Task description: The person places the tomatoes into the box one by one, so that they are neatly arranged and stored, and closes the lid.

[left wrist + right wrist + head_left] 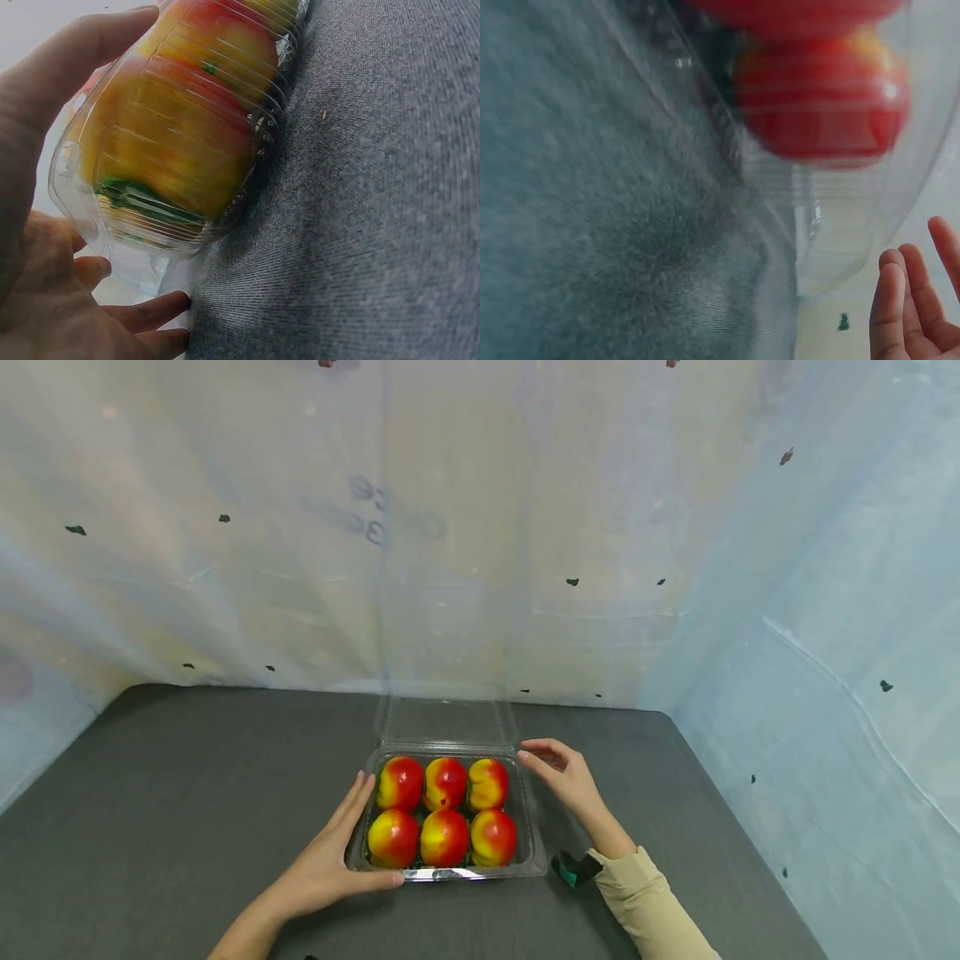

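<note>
A clear plastic clamshell box [536,857] sits on the dark tabletop with its lid [447,721] folded back to the far side. Inside are several glossy red-and-yellow fruits [444,837] in two rows; they look like peaches. My left hand [322,864] spans the near left corner, thumb along the front rim and straight fingers along the left side. In the left wrist view the thumb touches the box rim and the other fingers [146,313] are spread. At the far right corner, my right hand [567,779] hovers beside the hinge with loosely bent fingers, holding nothing.
A dark grey cloth-like tabletop [187,793] extends around the box. Pale plastic sheeting [465,527] with small dark marks hangs behind and at both sides. A black strap with a green patch [567,873] is at the right wrist.
</note>
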`<control>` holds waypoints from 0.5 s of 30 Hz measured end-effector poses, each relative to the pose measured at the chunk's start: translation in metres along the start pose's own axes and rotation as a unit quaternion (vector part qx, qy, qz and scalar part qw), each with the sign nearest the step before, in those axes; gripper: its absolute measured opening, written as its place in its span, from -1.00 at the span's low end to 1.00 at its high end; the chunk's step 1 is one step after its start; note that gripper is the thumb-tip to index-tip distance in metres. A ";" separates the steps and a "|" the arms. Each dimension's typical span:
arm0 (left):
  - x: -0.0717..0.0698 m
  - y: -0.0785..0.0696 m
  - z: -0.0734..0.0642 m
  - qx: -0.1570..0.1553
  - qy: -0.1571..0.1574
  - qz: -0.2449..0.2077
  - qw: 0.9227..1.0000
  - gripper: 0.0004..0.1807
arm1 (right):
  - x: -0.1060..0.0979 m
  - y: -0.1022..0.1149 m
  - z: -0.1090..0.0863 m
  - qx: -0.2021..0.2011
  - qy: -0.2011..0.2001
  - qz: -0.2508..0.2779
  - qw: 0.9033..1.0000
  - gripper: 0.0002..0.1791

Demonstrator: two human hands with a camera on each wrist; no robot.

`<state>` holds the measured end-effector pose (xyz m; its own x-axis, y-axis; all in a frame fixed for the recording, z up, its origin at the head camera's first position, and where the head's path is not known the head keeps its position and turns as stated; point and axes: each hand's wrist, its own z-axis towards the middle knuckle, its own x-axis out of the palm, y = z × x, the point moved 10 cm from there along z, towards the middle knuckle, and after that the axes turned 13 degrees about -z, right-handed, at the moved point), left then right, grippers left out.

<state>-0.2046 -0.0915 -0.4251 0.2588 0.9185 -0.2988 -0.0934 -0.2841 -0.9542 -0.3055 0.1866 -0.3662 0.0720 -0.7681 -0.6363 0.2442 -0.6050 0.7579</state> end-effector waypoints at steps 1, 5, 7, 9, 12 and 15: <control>0.000 0.000 0.000 -0.001 0.000 -0.001 1.000 0.28 | 0.000 -0.003 0.002 0.015 0.000 0.012 1.000 -0.62; 0.001 0.002 0.000 -0.002 -0.002 0.001 1.000 0.28 | 0.004 -0.018 0.013 0.053 -0.013 0.038 0.998 -0.59; 0.001 0.003 0.000 -0.004 -0.002 0.002 1.000 0.28 | 0.007 -0.030 0.020 0.065 -0.024 0.040 0.997 -0.57; 0.001 0.003 0.000 -0.006 -0.001 0.003 1.000 0.28 | 0.010 -0.039 0.025 0.079 -0.027 0.037 0.996 -0.53; 0.002 0.003 0.000 -0.007 0.000 0.003 1.000 0.29 | 0.019 -0.050 0.034 0.111 -0.008 0.062 0.992 -0.47; 0.001 0.002 0.001 -0.005 0.000 0.004 1.000 0.28 | 0.030 -0.060 0.044 0.140 0.028 0.101 0.985 -0.42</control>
<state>-0.2051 -0.0907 -0.4275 0.2572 0.9167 -0.3057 -0.0847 -0.2938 -0.9521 -0.3606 0.1907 -0.4245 0.1464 -0.8704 -0.4701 -0.0563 -0.4818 0.8745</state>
